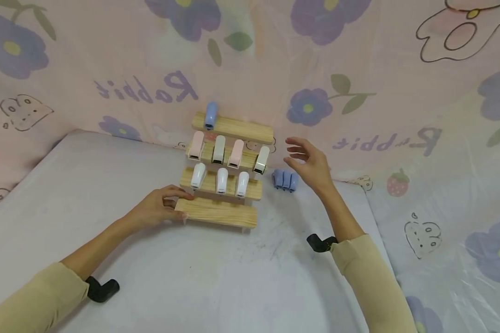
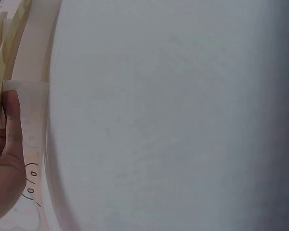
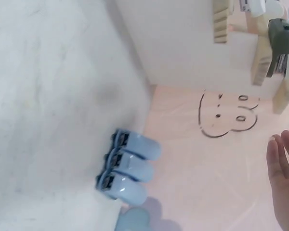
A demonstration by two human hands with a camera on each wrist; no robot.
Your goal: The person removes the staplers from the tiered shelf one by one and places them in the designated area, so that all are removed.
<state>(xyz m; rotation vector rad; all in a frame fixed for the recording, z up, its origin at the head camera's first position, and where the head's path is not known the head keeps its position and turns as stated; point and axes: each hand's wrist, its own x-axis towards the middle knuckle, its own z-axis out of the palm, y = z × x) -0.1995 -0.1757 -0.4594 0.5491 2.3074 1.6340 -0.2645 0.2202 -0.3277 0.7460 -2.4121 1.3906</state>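
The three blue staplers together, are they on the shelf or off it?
Off it: the three blue staplers sit side by side on the white table, beside the wooden shelf.

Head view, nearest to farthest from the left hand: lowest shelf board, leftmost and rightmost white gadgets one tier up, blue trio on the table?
1. Lowest shelf board: the left hand holds its left end.
2. Leftmost white gadget: next tier up, left side.
3. Rightmost white gadget: same tier, right side.
4. Blue trio: farther off to the right.
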